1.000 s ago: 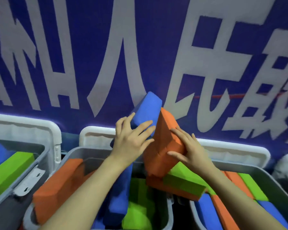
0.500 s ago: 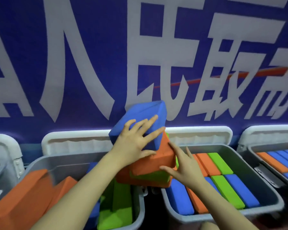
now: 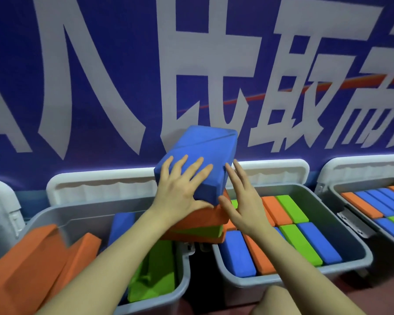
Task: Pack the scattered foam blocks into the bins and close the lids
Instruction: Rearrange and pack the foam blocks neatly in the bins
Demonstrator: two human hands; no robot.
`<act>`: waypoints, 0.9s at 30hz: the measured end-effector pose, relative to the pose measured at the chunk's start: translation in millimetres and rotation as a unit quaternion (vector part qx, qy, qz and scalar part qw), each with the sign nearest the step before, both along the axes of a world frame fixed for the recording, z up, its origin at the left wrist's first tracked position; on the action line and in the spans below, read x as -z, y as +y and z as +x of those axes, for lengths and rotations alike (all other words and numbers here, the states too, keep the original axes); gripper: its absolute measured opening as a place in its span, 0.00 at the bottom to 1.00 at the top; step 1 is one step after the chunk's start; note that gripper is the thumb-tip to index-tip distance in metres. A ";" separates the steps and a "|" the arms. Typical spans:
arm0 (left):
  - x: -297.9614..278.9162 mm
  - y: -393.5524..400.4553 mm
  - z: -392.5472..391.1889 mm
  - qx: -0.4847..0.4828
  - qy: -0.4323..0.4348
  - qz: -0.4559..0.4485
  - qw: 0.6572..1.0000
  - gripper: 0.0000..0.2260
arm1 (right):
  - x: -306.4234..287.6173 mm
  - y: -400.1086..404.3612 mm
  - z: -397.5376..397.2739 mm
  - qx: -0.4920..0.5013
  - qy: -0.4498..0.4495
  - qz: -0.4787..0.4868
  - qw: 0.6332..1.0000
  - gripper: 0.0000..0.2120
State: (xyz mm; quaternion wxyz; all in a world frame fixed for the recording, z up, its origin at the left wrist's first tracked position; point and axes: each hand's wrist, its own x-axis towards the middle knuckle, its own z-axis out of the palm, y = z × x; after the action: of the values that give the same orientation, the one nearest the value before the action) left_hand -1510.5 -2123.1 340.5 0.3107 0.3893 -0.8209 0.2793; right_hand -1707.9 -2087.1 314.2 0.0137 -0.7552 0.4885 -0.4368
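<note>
- Because several foam blocks are carried as one stack, both hands work as clamps: left hand [image 3: 180, 192] lies flat w/ fingers spread on the near face of the blue block [image 3: 198, 162], thumb hooked under its lower edge against the orange block [image 3: 200, 218] below.
- Right hand [image 3: 241, 201] sits at the stack's right side, fingers straight and loosely apart, tips touching the blue block's corner. Prob. steadying, not gripping; palm contact can't be told.
- Under both hands: orange, then a green block [image 3: 206, 230], then another orange edge. The stack hangs over the gap between two bins, blue one tilted on top, so it looks apt to slide.
- Under the right forearm: grey bin [image 3: 350, 226], blocks laid flat in tidy rows, room left at the back. Likely the target.
- Under the left forearm: other bin [image 3: 62, 214], blocks dumped at angles, orange ones poking over the rim, so it needs re-laying before closing.
- Beyond the fingertips: white lids [image 3: 271, 173] stand open against the banner [image 3: 100, 64]. Lids not yet shut.
</note>
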 end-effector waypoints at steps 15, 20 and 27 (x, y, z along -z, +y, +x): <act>-46.3 16.6 47.7 -0.055 -0.008 0.069 0.996 0.25 | -56.2 -4.0 35.5 0.005 0.029 -0.076 0.997 0.23; -60.4 24.3 93.9 -0.109 0.038 0.118 0.986 0.21 | -81.3 -19.1 81.2 -0.018 0.085 -0.073 0.993 0.25; -34.9 38.5 171.0 -0.204 0.091 0.167 0.960 0.22 | -60.8 -33.4 168.7 -0.098 0.134 -0.034 0.985 0.23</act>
State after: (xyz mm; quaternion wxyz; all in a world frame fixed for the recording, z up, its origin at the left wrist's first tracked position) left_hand -1339.5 -2084.6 375.4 0.2510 0.6183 -0.7276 0.1590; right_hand -1539.3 -2120.5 375.0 -0.0353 -0.8514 0.3941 -0.3444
